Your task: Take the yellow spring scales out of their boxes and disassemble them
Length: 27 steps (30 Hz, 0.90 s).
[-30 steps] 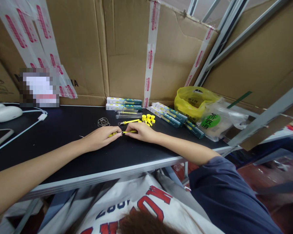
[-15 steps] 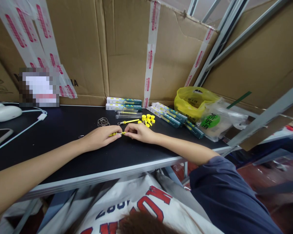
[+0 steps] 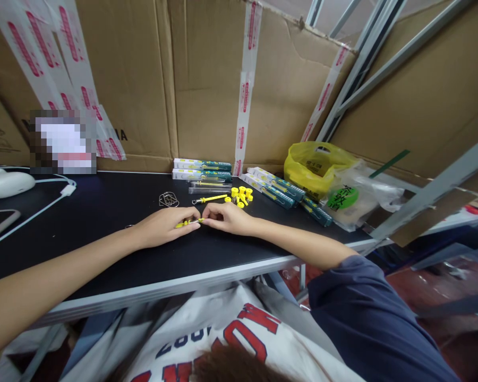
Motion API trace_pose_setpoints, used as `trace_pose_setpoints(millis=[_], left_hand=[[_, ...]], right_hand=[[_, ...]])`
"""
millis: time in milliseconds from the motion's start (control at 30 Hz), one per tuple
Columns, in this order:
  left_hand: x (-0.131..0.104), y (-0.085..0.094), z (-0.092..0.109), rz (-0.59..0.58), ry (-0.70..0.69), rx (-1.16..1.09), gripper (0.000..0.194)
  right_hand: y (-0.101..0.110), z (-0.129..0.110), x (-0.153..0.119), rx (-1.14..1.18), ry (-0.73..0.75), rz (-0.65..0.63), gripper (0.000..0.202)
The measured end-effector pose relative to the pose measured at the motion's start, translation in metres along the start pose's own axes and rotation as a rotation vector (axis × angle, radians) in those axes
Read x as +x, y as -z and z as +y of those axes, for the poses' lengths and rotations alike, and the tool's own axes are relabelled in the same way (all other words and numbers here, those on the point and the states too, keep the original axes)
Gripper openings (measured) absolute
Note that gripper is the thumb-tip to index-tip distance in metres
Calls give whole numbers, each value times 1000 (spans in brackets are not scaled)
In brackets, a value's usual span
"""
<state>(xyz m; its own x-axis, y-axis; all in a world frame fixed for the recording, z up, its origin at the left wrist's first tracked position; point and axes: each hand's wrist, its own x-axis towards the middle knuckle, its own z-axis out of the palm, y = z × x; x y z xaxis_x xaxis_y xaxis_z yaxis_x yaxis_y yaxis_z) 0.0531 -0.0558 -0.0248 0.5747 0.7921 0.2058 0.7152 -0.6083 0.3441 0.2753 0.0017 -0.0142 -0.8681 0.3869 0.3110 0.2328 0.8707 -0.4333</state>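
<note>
My left hand (image 3: pixel 169 225) is closed around a slim yellow rod-like piece (image 3: pixel 182 225), low over the black table. At its right end my right hand (image 3: pixel 228 217) pinches a small yellow tip; the fingertips of both hands nearly meet there. Just beyond the hands lies a similar yellow rod (image 3: pixel 215 199) with a metal loop at its left end. Small yellow caps (image 3: pixel 241 196) sit in a loose group behind my right hand. A tangle of bent metal wire (image 3: pixel 168 200) rests behind my left hand. A bit of metal wire shows beside the left wrist.
Clear tubes (image 3: pixel 210 188) and white-green boxes (image 3: pixel 201 174) lie at the back by the cardboard. More boxes (image 3: pixel 271 190) are on the right, beside a yellow bag (image 3: pixel 316 167) and a clear bag (image 3: pixel 352 204). A white cable (image 3: pixel 35 217) and a phone-like device (image 3: pixel 0 228) are at left.
My left hand has shifted slightly with the yellow rod, its thumb now closer to the right fingertips. The right hand is almost still.
</note>
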Motion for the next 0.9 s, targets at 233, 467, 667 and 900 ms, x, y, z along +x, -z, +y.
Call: trace_pose_setpoints(millis=[233, 467, 667, 900], left_hand=[[1, -1, 0, 1, 7, 0, 39], [1, -2, 0, 25, -26, -4, 35], [1, -2, 1, 37, -73, -38, 33], [1, -4, -2, 46, -102, -49, 33]], right_hand=[[2, -4, -1, -64, 16, -5, 20], [0, -1, 0, 68, -29, 11, 26], [-1, -1, 0, 294, -86, -54, 33], [-1, 0, 1, 486, -142, -123, 40]])
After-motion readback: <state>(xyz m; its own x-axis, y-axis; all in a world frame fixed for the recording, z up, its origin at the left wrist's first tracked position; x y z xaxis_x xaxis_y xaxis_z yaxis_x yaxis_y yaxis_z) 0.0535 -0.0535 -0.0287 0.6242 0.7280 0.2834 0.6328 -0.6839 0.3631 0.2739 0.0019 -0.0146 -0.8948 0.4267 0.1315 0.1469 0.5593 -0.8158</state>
